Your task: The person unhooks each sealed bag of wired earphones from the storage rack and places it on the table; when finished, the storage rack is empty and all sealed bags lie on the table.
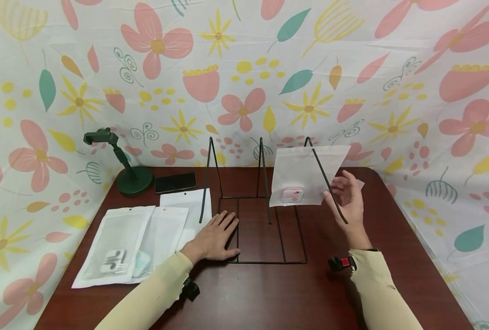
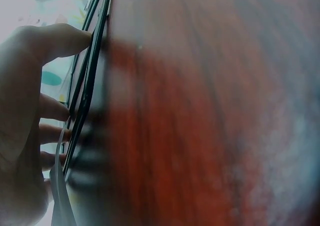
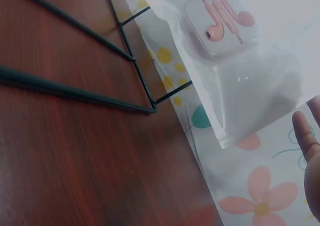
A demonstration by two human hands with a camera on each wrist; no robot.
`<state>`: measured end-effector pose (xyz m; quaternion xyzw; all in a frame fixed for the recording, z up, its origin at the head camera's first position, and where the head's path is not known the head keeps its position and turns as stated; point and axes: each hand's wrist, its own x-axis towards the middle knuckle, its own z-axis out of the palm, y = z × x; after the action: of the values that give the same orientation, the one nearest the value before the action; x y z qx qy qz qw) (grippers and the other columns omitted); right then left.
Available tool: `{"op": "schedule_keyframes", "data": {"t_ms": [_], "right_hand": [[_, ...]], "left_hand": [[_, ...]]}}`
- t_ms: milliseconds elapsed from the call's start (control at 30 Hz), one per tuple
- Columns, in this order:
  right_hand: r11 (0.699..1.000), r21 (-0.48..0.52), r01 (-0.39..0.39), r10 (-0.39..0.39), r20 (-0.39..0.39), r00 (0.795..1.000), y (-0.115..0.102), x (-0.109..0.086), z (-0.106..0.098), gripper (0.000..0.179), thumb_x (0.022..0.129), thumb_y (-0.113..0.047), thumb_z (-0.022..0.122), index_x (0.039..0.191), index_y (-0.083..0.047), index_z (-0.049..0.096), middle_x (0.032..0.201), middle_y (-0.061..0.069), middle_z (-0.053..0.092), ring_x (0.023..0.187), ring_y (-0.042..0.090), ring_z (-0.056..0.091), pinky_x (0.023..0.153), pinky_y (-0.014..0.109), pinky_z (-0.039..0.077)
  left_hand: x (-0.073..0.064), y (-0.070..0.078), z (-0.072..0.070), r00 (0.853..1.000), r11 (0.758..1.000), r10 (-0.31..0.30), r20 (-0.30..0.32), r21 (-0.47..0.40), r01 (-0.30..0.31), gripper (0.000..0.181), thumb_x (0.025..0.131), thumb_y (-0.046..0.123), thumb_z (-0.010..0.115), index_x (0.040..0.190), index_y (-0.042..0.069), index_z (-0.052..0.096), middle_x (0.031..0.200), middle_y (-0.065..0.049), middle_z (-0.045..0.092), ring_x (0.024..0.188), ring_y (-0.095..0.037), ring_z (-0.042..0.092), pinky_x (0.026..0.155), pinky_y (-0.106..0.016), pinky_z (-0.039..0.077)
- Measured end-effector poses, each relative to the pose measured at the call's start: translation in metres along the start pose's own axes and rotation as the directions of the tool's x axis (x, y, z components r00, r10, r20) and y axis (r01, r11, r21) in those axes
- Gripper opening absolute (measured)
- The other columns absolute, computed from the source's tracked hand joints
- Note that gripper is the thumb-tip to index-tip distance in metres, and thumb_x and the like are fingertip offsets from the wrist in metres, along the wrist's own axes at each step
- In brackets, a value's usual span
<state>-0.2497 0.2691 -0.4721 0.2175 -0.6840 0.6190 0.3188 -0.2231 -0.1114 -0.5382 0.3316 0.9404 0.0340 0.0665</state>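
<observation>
A black wire rack (image 1: 269, 262) with three upright inverted-V hooks stands mid-table. On its right hook hangs a white translucent pouch (image 1: 306, 167), and a boxed pair of earphones (image 3: 220, 23) with pink buds shows through it. My right hand (image 1: 348, 204) is at the pouch's right edge, fingers loosely bent, thumb beside the hook's wire; in the right wrist view the fingertips lie just off the pouch. My left hand (image 1: 215, 236) lies with fingers spread over the rack's left base wires, and the left wrist view shows its thumb against the wire (image 2: 92, 61).
Several white pouches (image 1: 120, 233) overlap on the table's left, one with another boxed earphone set. A black phone (image 1: 175, 183) and a dark green stand (image 1: 134, 181) are at the back left. Floral cloth (image 1: 244, 68) hangs behind the table.
</observation>
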Motion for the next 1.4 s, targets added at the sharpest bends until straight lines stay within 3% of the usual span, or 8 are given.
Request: {"op": "schedule_keyframes", "data": {"t_ms": [200,333,433,667,800,1033,1200,1400], "right_hand": [[0.99,-0.015,-0.139,0.138,-0.053,0.989,0.017,-0.005,0.001,0.08,0.077,0.024,0.063,0.147,-0.003,0.037,0.11,0.004,0.06,0.101,0.01,0.058,0.085,0.017,0.046],[0.975,-0.042,-0.217,0.216,-0.044,0.975,0.024,-0.005,0.003,0.069,0.08,0.017,0.067,0.142,-0.006,0.047,0.108,-0.006,0.063,0.094,0.005,0.061,0.071,0.014,0.049],[0.963,-0.02,-0.267,0.266,-0.033,0.963,0.027,-0.005,0.005,0.059,0.082,0.014,0.067,0.136,-0.005,0.053,0.114,-0.008,0.065,0.094,0.003,0.063,0.064,0.013,0.049],[0.943,-0.055,-0.328,0.327,-0.026,0.945,0.028,-0.008,0.01,0.053,0.084,0.009,0.069,0.132,-0.006,0.055,0.112,-0.011,0.066,0.09,0.003,0.064,0.067,0.015,0.051],[0.941,-0.013,-0.339,0.338,-0.036,0.94,0.028,-0.01,0.013,0.05,0.084,0.011,0.067,0.13,-0.002,0.055,0.112,-0.009,0.066,0.089,0.005,0.064,0.067,0.016,0.051],[0.941,-0.009,-0.338,0.337,-0.057,0.94,0.023,-0.007,0.013,0.038,0.084,0.012,0.067,0.119,-0.003,0.061,0.093,-0.01,0.068,0.063,0.005,0.053,0.05,0.018,0.043],[0.941,-0.012,-0.34,0.339,-0.046,0.94,0.015,-0.005,0.012,0.035,0.084,0.013,0.066,0.114,-0.004,0.061,0.084,-0.01,0.067,0.059,0.006,0.051,0.049,0.02,0.041],[0.938,-0.037,-0.345,0.343,-0.047,0.938,0.008,-0.005,0.013,0.03,0.084,0.016,0.064,0.111,0.004,0.058,0.075,-0.008,0.065,0.055,0.01,0.047,0.047,0.022,0.038]], "left_hand": [[0.0,0.0,0.0,1.0,1.0,0.0,0.006,0.002,0.0,0.089,0.09,0.068,0.045,0.155,0.011,0.026,0.162,-0.011,0.019,0.15,-0.033,0.013,0.12,-0.048,0.016],[-0.001,0.0,0.0,1.0,1.0,0.0,0.005,-0.001,0.0,0.089,0.09,0.068,0.046,0.155,0.011,0.026,0.162,-0.011,0.019,0.15,-0.034,0.013,0.12,-0.048,0.017],[-0.001,0.0,0.0,1.0,1.0,0.001,0.001,-0.003,-0.001,0.089,0.09,0.068,0.046,0.155,0.011,0.026,0.162,-0.011,0.019,0.15,-0.034,0.014,0.12,-0.048,0.016],[0.0,0.0,0.001,1.0,1.0,0.001,-0.01,0.0,-0.001,0.088,0.09,0.067,0.046,0.155,0.011,0.026,0.162,-0.011,0.019,0.15,-0.033,0.013,0.12,-0.048,0.016],[0.0,-0.001,0.002,1.0,1.0,0.003,-0.011,0.001,-0.003,0.088,0.09,0.067,0.046,0.155,0.011,0.026,0.162,-0.011,0.019,0.15,-0.034,0.014,0.12,-0.048,0.016],[-0.001,-0.001,0.002,1.0,1.0,0.001,-0.021,0.004,-0.001,0.088,0.09,0.068,0.046,0.155,0.011,0.027,0.162,-0.011,0.02,0.149,-0.034,0.015,0.12,-0.048,0.017],[-0.001,-0.001,0.002,1.0,1.0,0.004,-0.02,0.014,-0.004,0.088,0.09,0.069,0.044,0.155,0.011,0.026,0.162,-0.011,0.019,0.149,-0.034,0.015,0.12,-0.048,0.017],[-0.001,-0.002,0.004,1.0,1.0,0.001,-0.015,0.016,-0.001,0.089,0.09,0.069,0.043,0.155,0.012,0.025,0.162,-0.011,0.019,0.15,-0.033,0.014,0.12,-0.048,0.017]]}}
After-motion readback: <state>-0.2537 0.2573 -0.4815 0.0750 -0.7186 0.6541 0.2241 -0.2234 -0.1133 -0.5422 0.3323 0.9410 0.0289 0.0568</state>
